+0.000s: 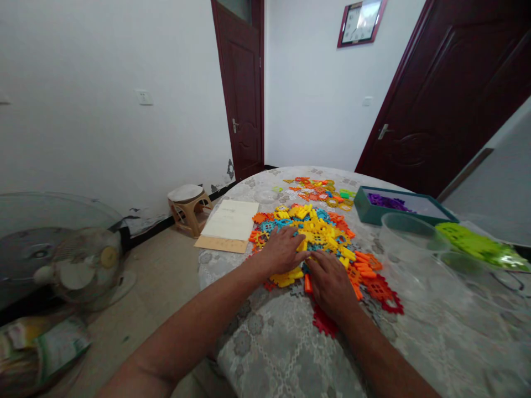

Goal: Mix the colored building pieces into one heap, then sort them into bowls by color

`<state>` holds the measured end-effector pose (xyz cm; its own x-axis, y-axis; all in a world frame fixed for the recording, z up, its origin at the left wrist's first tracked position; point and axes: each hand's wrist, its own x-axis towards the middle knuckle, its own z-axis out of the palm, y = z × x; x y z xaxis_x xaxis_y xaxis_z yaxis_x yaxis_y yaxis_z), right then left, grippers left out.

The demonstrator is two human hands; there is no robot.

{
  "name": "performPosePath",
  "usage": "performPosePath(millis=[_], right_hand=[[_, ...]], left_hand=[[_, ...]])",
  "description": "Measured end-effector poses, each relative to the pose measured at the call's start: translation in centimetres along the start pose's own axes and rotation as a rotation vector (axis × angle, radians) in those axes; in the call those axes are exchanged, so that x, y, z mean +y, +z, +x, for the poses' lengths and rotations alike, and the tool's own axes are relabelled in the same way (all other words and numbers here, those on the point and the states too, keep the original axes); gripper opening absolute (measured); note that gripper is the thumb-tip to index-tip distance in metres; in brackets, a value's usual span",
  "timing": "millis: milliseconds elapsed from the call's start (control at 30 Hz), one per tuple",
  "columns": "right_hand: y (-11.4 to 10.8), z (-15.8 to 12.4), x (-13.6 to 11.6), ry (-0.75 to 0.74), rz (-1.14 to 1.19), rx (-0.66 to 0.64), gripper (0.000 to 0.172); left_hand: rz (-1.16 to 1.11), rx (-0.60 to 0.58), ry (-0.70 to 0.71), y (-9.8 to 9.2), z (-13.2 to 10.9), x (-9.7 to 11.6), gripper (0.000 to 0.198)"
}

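Left hand (285, 249) and right hand (331, 280) are rested, fingers partly spread, on plastic pieces (319, 235) heaped on the table (274, 354); whether any is pinched cannot be told. They should be found light and stiff, best gripped by their edges.

From afar I look through one camera on the wearer's head, facing forward and down over the left hand (286, 249) and right hand (331, 279) at close range, and across the desk (282, 354) to the far wall (307, 88).
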<state>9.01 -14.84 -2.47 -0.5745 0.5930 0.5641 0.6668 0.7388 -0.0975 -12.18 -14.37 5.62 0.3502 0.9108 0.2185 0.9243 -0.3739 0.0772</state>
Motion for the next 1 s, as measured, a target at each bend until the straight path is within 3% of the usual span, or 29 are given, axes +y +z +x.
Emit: performPosePath(millis=[133, 267, 433, 567, 767, 1000], right_hand=[[0.0, -0.1, -0.1, -0.009, 0.01, 0.013, 0.034], [-0.1, 0.0, -0.4, -0.02, 0.028, 0.016, 0.035], [-0.7, 0.4, -0.6, 0.009, 0.022, 0.021, 0.033], [-1.6, 0.6, -0.7, 0.088, -0.01, 0.051, 0.033], [-1.9, 1.0, -1.0, 0.125, -0.012, 0.025, 0.03], [-2.8, 1.8, -0.2, 0.263, -0.006, 0.105, 0.03]], left_hand=[[-0.009, -0.047, -0.021, 0.4, -4.6, 0.4, 0.065], [-0.019, -0.025, -0.031, 1.9, -6.5, 0.7, 0.072], [-0.031, 0.035, -0.055, 2.6, -6.7, 1.4, 0.068], [-0.028, 0.073, 0.01, 3.1, -7.0, 1.8, 0.077], [0.025, 0.087, 0.062, 4.5, -7.2, 1.6, 0.074], [0.089, 0.163, 0.128, 3.3, -5.8, 2.8, 0.059]])
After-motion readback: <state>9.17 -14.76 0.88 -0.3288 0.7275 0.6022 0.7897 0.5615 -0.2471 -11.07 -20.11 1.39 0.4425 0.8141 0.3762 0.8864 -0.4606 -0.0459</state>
